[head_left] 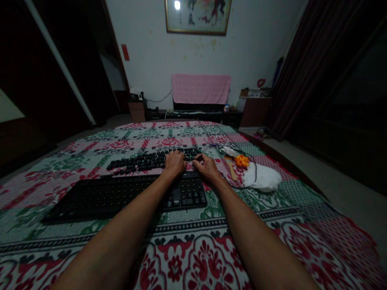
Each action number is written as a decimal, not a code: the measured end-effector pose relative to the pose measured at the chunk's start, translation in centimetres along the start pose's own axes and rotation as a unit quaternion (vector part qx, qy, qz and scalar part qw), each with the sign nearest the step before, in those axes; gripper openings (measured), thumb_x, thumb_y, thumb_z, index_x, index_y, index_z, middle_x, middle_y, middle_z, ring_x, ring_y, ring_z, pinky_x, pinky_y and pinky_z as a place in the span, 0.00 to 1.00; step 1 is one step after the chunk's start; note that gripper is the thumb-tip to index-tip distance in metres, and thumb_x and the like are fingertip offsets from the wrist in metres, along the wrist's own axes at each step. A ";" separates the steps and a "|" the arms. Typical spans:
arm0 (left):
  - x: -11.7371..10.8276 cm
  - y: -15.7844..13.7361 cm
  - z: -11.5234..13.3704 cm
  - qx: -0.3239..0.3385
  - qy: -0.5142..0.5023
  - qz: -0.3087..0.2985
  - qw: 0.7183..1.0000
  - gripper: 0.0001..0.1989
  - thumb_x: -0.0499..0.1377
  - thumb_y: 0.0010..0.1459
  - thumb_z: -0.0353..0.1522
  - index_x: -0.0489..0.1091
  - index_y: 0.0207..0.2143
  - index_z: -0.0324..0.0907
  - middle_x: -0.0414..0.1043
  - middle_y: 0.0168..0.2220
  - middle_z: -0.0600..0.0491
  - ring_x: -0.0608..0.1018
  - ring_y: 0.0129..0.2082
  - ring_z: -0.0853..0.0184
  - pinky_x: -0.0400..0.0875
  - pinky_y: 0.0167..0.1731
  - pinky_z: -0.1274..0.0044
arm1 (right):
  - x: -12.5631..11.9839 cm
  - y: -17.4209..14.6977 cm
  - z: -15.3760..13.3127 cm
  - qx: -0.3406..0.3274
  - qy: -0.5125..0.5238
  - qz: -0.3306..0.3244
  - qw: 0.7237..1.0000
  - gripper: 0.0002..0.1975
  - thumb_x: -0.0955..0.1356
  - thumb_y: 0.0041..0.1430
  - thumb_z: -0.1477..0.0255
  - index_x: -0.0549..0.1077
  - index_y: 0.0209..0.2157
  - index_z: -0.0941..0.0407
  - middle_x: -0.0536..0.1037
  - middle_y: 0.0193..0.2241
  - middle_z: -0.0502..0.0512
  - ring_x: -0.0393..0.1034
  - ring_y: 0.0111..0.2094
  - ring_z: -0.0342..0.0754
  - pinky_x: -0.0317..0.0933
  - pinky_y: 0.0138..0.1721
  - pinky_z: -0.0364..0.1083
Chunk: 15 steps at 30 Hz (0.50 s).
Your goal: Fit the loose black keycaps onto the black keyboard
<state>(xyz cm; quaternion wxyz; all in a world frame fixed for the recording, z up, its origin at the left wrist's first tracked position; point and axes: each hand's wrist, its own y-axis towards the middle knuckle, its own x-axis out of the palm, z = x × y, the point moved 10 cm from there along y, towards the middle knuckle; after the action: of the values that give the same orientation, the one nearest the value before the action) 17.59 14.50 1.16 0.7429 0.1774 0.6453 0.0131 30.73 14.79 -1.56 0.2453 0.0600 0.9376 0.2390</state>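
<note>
A black keyboard [99, 197] lies across the patterned cloth in front of me. Most of its left and middle part shows bare key sockets, while keycaps [189, 194] sit on the number pad at its right end. Behind it, loose black keycaps [142, 160] are spread in a long band. My left hand [175, 162] rests over the right part of this band, its fingertips hidden behind the knuckles. Close beside it, my right hand [206, 166] has thumb and forefinger bent towards each other in a pinch; what is between them is too small to make out.
Right of my hands lie an orange bundle [242, 161], a flat tan tool [232, 169], a white cloth or bag [264, 178] and a dark looping cable [256, 169]. Beyond the bed's far edge stands a low cabinet [157, 115] below a pink cloth cover [201, 89].
</note>
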 end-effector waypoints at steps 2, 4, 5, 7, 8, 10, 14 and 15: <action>0.3 0.2 -0.2 -0.007 0.010 -0.010 1.000 0.14 0.53 0.56 0.35 0.72 0.40 0.38 0.70 0.45 0.40 0.68 0.48 0.52 0.62 0.48 0.64 | 0.1 0.1 0.1 0.000 0.004 -0.002 1.000 0.09 0.66 0.50 0.65 0.71 0.32 0.55 0.76 0.26 0.50 0.71 0.29 0.45 0.64 0.36 0.45; 0.6 0.3 -0.4 -0.009 0.017 -0.018 1.000 0.14 0.52 0.57 0.36 0.73 0.40 0.38 0.69 0.45 0.40 0.68 0.49 0.52 0.61 0.49 0.65 | 0.1 0.1 0.2 -0.001 0.004 0.000 1.000 0.09 0.66 0.50 0.65 0.71 0.32 0.55 0.76 0.26 0.50 0.71 0.28 0.45 0.65 0.36 0.45; 0.7 0.3 -0.5 -0.008 0.021 -0.019 1.000 0.14 0.52 0.57 0.36 0.73 0.39 0.39 0.69 0.45 0.40 0.68 0.49 0.52 0.61 0.49 0.65 | 0.2 0.1 0.3 -0.002 0.004 0.001 1.000 0.09 0.66 0.50 0.65 0.72 0.32 0.55 0.76 0.25 0.50 0.71 0.28 0.45 0.65 0.35 0.45; 0.8 0.5 -0.4 -0.004 0.031 -0.020 0.999 0.15 0.52 0.56 0.37 0.73 0.39 0.39 0.69 0.45 0.41 0.67 0.49 0.53 0.61 0.49 0.65 | 0.2 0.2 0.4 -0.006 0.005 0.003 1.000 0.10 0.67 0.50 0.65 0.72 0.32 0.55 0.76 0.25 0.50 0.71 0.28 0.45 0.65 0.35 0.45; 0.9 0.5 -0.4 -0.003 0.036 -0.022 0.999 0.15 0.52 0.56 0.37 0.73 0.39 0.39 0.70 0.46 0.41 0.67 0.49 0.52 0.61 0.48 0.65 | 0.2 0.2 0.4 -0.007 0.007 0.003 1.000 0.10 0.67 0.50 0.65 0.72 0.32 0.55 0.76 0.25 0.50 0.71 0.28 0.45 0.65 0.35 0.45; 1.1 0.6 -0.4 -0.007 0.044 -0.030 0.999 0.16 0.53 0.55 0.38 0.73 0.39 0.38 0.70 0.45 0.40 0.68 0.49 0.52 0.62 0.48 0.65 | 0.3 0.2 0.5 -0.009 0.007 0.003 1.000 0.10 0.66 0.50 0.65 0.72 0.32 0.55 0.76 0.26 0.50 0.71 0.28 0.45 0.64 0.35 0.44; 1.0 0.8 -0.2 -0.005 0.045 -0.036 0.998 0.16 0.54 0.54 0.38 0.74 0.38 0.36 0.71 0.44 0.39 0.69 0.48 0.51 0.64 0.46 0.66 | 0.1 0.2 0.1 -0.011 -0.001 0.006 1.000 0.09 0.66 0.50 0.65 0.72 0.31 0.56 0.76 0.27 0.50 0.71 0.30 0.45 0.64 0.37 0.45; 0.9 0.8 -0.2 -0.004 0.043 -0.038 0.998 0.16 0.54 0.54 0.38 0.74 0.37 0.36 0.71 0.44 0.39 0.69 0.47 0.52 0.64 0.46 0.66 | 0.0 0.1 0.0 -0.011 -0.003 0.007 1.000 0.09 0.66 0.50 0.66 0.72 0.31 0.56 0.76 0.27 0.50 0.71 0.30 0.45 0.64 0.37 0.45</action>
<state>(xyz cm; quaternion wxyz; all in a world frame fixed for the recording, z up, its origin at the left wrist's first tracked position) 17.74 15.49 0.46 0.7148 0.1494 0.6831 -0.0051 30.72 14.93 -1.51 0.2467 0.0640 0.9339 0.2508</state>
